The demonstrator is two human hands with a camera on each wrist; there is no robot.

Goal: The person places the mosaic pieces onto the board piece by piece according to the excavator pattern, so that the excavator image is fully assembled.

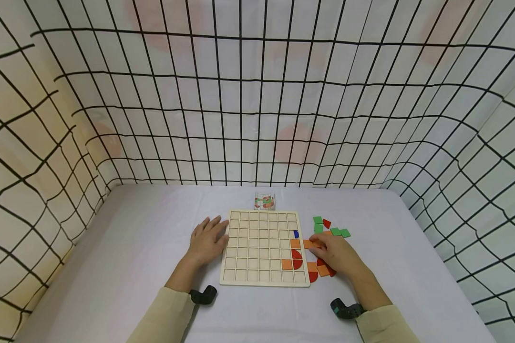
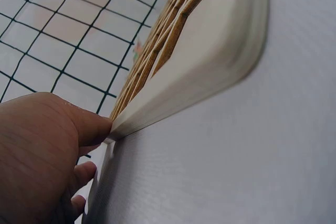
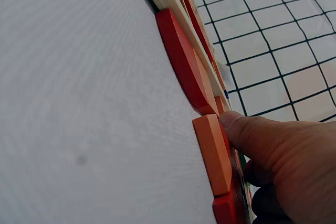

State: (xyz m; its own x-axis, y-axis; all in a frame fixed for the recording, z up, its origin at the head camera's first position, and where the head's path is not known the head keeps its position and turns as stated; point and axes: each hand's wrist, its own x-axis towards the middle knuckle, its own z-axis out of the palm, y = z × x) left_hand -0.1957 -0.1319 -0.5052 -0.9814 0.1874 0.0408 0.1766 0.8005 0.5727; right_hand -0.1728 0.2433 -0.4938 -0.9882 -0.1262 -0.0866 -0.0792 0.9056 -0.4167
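Note:
A pale wooden board [image 1: 253, 272] with a grid of square cells lies on the table. My left hand [image 1: 207, 242] rests at its left edge, fingers extended; in the left wrist view the thumb [image 2: 92, 127] touches the board's side. At the right edge, my right hand [image 1: 335, 251] pinches an orange tile [image 1: 307, 244] that overlaps the frame. Beside that tile, an orange square [image 1: 295, 243] sits in the grid, below a small blue piece [image 1: 296, 234]. Red curved pieces [image 1: 297, 259] and another orange square [image 1: 286, 264] occupy lower cells.
Green tiles [image 1: 318, 228] and a red piece [image 1: 327, 223] lie loose beyond my right hand. Nearer, orange tiles [image 1: 323, 270] and a red rounded piece [image 1: 313, 277] lie against the board's right side. A patterned card [image 1: 264, 201] stands behind the board. Black wire mesh [image 1: 257, 114] surrounds the table.

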